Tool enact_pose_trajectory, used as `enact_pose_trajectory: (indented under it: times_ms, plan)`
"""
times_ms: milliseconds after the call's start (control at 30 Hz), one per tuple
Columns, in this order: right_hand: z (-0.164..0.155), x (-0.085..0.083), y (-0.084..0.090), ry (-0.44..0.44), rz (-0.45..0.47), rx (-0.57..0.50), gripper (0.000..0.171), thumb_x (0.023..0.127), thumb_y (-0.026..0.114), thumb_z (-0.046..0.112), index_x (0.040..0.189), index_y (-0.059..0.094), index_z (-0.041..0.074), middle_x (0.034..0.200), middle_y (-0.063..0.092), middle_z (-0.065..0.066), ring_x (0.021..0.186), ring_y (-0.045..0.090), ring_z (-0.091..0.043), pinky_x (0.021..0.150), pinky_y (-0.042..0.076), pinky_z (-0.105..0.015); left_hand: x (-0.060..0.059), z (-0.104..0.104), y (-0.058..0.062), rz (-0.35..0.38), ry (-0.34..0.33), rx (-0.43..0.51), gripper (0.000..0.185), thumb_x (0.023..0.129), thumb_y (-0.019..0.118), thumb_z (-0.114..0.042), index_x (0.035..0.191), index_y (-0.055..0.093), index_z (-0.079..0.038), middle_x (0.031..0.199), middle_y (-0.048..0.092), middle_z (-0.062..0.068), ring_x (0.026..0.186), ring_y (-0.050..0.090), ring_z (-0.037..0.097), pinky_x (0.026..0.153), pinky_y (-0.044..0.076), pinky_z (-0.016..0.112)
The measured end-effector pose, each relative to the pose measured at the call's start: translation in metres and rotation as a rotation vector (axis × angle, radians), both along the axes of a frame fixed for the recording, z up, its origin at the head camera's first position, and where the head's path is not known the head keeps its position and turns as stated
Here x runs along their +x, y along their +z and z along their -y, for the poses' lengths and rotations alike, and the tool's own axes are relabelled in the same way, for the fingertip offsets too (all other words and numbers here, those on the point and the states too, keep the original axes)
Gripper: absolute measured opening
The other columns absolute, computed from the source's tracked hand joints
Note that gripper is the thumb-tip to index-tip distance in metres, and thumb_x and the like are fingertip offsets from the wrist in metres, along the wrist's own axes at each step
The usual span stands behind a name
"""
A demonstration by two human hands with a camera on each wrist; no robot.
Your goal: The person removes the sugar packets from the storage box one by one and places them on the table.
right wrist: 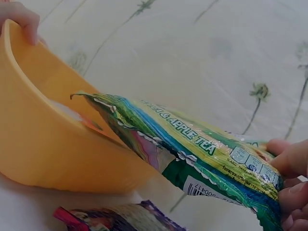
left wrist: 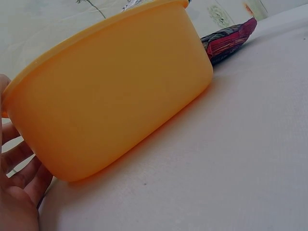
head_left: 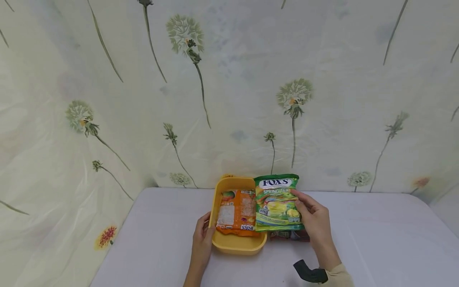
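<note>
Yellow plastic makes up the tub [head_left: 233, 243] that sits on the white tabletop [head_left: 376, 239] near the flowered backdrop [head_left: 229, 99], and an orange packet [head_left: 236, 213] lies flat inside it. The left hand [head_left: 202, 241] holds the tub's left wall, its thumb hooked over the rim while the fingers [left wrist: 21, 168] lie along the outside. The right hand [head_left: 315, 223] pinches the right edge of a green Fox's candy bag [head_left: 277, 203] between thumb and fingers, and the bag hangs tilted over the tub's right rim, its left end reaching in above the orange packet and its right end out over the table. In the right wrist view the bag [right wrist: 192, 149] slopes down across the tub's edge, touching it. Just beside the tub's right wall, under the green bag and partly hidden by it and by the right hand, a dark red packet [head_left: 288, 235] lies flat on the tabletop. A black strap [head_left: 310, 273] sits at the right wrist, next to a pale sleeve [head_left: 340, 277].
</note>
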State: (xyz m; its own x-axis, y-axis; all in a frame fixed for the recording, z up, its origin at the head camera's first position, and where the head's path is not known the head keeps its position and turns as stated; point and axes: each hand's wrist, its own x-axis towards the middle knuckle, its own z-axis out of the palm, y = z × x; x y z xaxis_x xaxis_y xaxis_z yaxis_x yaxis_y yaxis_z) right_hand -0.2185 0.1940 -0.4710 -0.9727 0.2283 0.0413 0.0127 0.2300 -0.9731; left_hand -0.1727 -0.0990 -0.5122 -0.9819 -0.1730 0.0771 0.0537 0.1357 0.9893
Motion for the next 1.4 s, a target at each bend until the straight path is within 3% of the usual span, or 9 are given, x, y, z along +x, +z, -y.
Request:
enact_pose_trajectory:
  times_ms: [400, 1067, 1400]
  plan:
    - [-0.007, 0.001, 0.001, 0.016, 0.025, -0.012, 0.034, 0.096, 0.053, 0.028, 0.129, 0.059, 0.024, 0.127, 0.058, -0.007, 0.091, 0.061, -0.003, 0.071, 0.054, -0.02, 0.0, -0.001, 0.0, 0.002, 0.016, -0.022, 0.042, 0.094, 0.047, -0.003, 0.136, 0.044, -0.004, 0.134, 0.049, 0.018, 0.121, 0.053, 0.031, 0.097, 0.047, 0.026]
    - [-0.022, 0.002, -0.001, -0.003, -0.035, 0.024, 0.035, 0.097, 0.051, 0.028, 0.13, 0.059, 0.02, 0.124, 0.06, -0.002, 0.091, 0.06, -0.002, 0.071, 0.054, -0.017, 0.0, -0.001, 0.0, 0.011, 0.012, -0.025, 0.042, 0.095, 0.047, -0.005, 0.137, 0.043, -0.004, 0.133, 0.049, 0.017, 0.121, 0.052, 0.031, 0.097, 0.047, 0.027]
    - [-0.032, 0.003, 0.0, -0.044, -0.002, 0.06, 0.034, 0.096, 0.052, 0.028, 0.13, 0.059, 0.022, 0.122, 0.061, 0.002, 0.089, 0.059, -0.001, 0.07, 0.052, -0.016, -0.001, -0.001, 0.0, 0.01, 0.011, -0.023, 0.042, 0.094, 0.047, -0.004, 0.136, 0.044, -0.003, 0.132, 0.05, 0.018, 0.121, 0.052, 0.031, 0.097, 0.048, 0.026]
